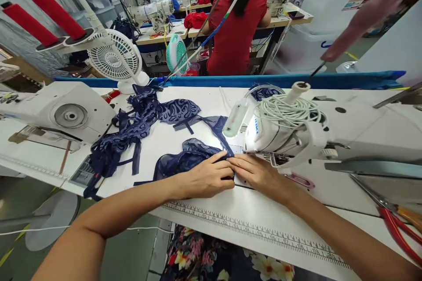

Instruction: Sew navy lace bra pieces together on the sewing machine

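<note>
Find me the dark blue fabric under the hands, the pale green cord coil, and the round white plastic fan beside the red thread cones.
Dark blue fabric (180, 162): head view, its bunched left part.
Pale green cord coil (286, 113): head view, its looped strands.
Round white plastic fan (112, 59): head view, its grille's hub.

The cloth (186, 158) looks thin and sheer, the tabletop (162, 139) smooth.

Floral garment (227, 259) below ruler strip (247, 231): dk bkgd, red/pink/yellow blooms, plus big white ones w/ yellow ctrs further R along strip. L hand (209, 178) + R hand (260, 173) bare; both forearms bare, L bare past elbow.
</note>
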Demonstrator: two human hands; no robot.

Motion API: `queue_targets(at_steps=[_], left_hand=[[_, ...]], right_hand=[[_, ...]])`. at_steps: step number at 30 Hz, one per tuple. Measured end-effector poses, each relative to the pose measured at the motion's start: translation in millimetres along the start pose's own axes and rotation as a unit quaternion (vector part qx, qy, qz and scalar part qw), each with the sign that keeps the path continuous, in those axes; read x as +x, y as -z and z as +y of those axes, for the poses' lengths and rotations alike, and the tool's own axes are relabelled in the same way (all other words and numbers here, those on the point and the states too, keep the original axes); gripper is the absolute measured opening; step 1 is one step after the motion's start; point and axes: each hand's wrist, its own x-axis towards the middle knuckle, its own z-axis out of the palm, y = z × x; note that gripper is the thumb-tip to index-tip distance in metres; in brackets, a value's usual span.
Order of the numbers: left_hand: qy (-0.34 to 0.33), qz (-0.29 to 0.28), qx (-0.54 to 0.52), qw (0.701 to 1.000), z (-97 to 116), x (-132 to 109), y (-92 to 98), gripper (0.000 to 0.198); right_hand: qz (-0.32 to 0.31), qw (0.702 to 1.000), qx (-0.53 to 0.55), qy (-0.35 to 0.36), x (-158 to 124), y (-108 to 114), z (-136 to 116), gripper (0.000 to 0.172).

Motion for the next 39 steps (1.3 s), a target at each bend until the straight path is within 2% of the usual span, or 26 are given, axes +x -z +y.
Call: queue_targets(at_steps=[2,7,12,18,26,29,33,36,39], left_hand=[[0.001,-0.006,-0.033,0.999,-6.5,-7.0,1.5,0.014],[0.085,0.0,-0.044,0.995,-6.3,-9.3,-12.0,0.013],[0.105,-0.008,-0.053,0.993,-22.6,13.2,-24.6,0.016],[0.064,-0.011,-0.102,0.993,-43.2,31.3,-28.4,0.018],[0.025,-0.016,-0.11,0.994,-56.2,39.2,-29.3,0.023],[0.048,-0.01,-0.075,0.996,-46.8,38.6,-25.6,0.021],[0.104,-0.015,0.028,0.994,-17.8,32.5,-22.4,0.028],[0.128,0.012,0.041,0.991,-3.4,25.1,-26.7,0.031],[0.155,0.062,0.008,0.986,-1.8,18.1,-33.0,0.03]], right_hand=[[0.0,0.999,-0.038,0.007,-9.8,4.1,-2.5,0.04],[0.035,0.99,-0.134,0.005,-48.3,19.2,1.1,0.059],[0.102,0.973,-0.207,-0.013,-64.1,20.6,9.5,0.042],[0.087,0.972,-0.216,-0.032,-60.9,20.5,10.5,0.036],[0.12,0.973,-0.19,-0.047,-61.2,18.0,12.5,0.035],[0.133,0.971,-0.19,-0.05,-60.6,16.8,10.1,0.03],[0.129,0.967,-0.213,-0.046,-54.1,20.4,1.8,0.023],[0.083,0.969,-0.231,-0.04,-45.8,25.9,-4.8,0.024],[0.03,0.971,-0.232,-0.047,-40.5,27.4,-6.9,0.026]])
